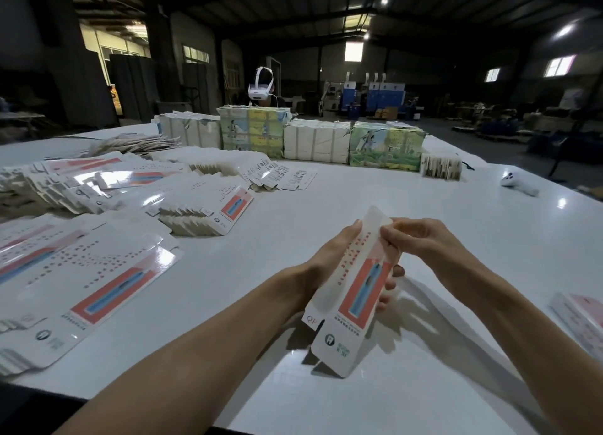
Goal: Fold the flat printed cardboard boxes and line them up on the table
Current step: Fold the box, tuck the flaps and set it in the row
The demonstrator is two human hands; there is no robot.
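Note:
I hold a long white printed cardboard box [354, 296] with a red and blue panel, tilted above the white table [326, 199], its flaps loose at the near end. My left hand [332, 255] grips it from behind and the left, fingertips showing past its right edge. My right hand [421, 242] pinches the box's upper right edge. Fanned stacks of flat printed boxes [98, 281] lie at the left, more of them [208, 206] further back.
Bundled packs of white and green-printed cartons [385, 147] stand in a row at the table's far side. A person wearing a white headset [261, 88] stands behind them. A small white device [515, 181] lies far right. Another box [584, 317] shows at the right edge.

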